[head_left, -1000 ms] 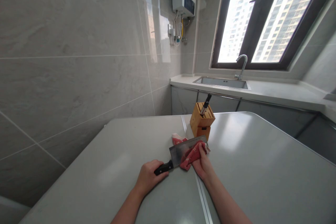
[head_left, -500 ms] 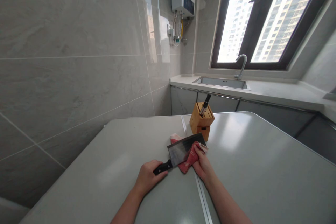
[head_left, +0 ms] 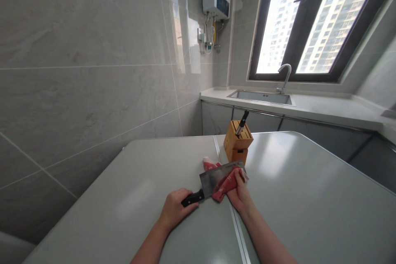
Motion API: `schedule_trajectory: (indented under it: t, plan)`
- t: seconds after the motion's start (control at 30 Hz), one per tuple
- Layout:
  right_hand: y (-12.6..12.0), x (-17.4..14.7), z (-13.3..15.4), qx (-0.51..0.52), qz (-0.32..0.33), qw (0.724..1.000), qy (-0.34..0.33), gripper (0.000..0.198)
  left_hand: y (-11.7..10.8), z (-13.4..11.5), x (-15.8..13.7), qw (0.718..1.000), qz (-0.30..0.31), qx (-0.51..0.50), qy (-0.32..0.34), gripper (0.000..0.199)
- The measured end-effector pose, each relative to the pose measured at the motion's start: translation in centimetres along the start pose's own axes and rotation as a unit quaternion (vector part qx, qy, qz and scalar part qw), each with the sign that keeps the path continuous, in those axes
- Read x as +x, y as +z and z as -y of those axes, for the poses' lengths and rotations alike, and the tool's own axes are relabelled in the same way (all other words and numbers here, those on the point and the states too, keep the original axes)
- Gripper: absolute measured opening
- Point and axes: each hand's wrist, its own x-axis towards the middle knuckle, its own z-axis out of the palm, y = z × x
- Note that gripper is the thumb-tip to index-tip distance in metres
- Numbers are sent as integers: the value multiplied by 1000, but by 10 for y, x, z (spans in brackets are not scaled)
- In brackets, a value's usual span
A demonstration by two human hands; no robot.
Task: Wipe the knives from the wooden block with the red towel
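My left hand (head_left: 177,207) is closed round the black handle of a cleaver (head_left: 212,182). The broad blade points right, its flat face turned towards me. In my right hand (head_left: 240,196) a red and white cloth (head_left: 225,187) is bunched and pressed against the blade near its far end. Another part of the cloth shows behind the blade's upper edge at left. Just beyond the blade stands a wooden knife block (head_left: 237,142), with one black-handled tool (head_left: 243,123) sticking up from its slots.
Under my hands lies a pale glossy table (head_left: 139,181) with a metal seam (head_left: 236,227) running away from me. A counter with a sink (head_left: 261,97) and a tap (head_left: 285,78) stands behind it. The tiled wall (head_left: 93,90) rises at left.
The cleaver's blade has tilted, and its upper edge sits a little lower and farther right. My right hand has shifted slightly right with the cloth along the blade.
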Motion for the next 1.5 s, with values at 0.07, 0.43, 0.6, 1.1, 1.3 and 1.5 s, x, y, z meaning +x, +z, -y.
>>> schedule_trajectory:
  t: [0.07,0.43,0.6,1.1,1.3,1.5]
  plan:
    - [1,-1,1,1,14,1000,2,30,0,0,0,1000,0,4,1,35]
    - [5,-3,2,30,-9,1000,5,25,1,1,0,1000,-1,-1,-5,35]
    - [-1,0,1,48,-49,998,11,24,-1,-1,0,1000,-1,-5,-10,33]
    - [2,-1,2,33,-39,999,17,23,-2,-1,2,999,9,-32,-23,32]
    - [3,-2,3,26,-31,999,16,23,-1,-2,2,999,12,-36,-30,31]
    - [2,-2,2,28,-28,999,7,22,-3,-4,2,998,22,-47,-46,27]
